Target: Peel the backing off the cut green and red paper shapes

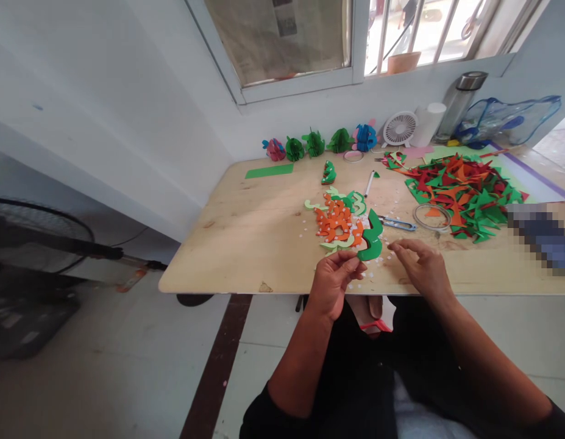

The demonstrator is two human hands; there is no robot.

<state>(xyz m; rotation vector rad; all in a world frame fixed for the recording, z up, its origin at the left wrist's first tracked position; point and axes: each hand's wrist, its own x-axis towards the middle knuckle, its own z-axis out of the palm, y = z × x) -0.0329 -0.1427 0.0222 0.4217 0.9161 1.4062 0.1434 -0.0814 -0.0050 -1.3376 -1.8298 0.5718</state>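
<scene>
Pinched between the thumb and fingers of my left hand (334, 281) is a wavy green paper cutout (372, 245), raised over the table's front part. Just to its right, my right hand (422, 268) has thumb and forefinger pressed together; whatever they hold, if anything, is too small to make out. Behind the cutout lie orange paper cutouts (330, 221) dotted with small white bits. Pale green wavy cutouts (337, 242) lie around them. Blue-handled snips (398, 224) and a tape roll (432, 217) rest beyond my right hand.
A heap of red, orange and green paper scraps (465, 189) covers the right side. Folded paper figures (315, 143) line the wall, near a small white fan (400, 128). A green strip (269, 171), a pen (369, 183) and a clear bottle (460, 107) are also on the table.
</scene>
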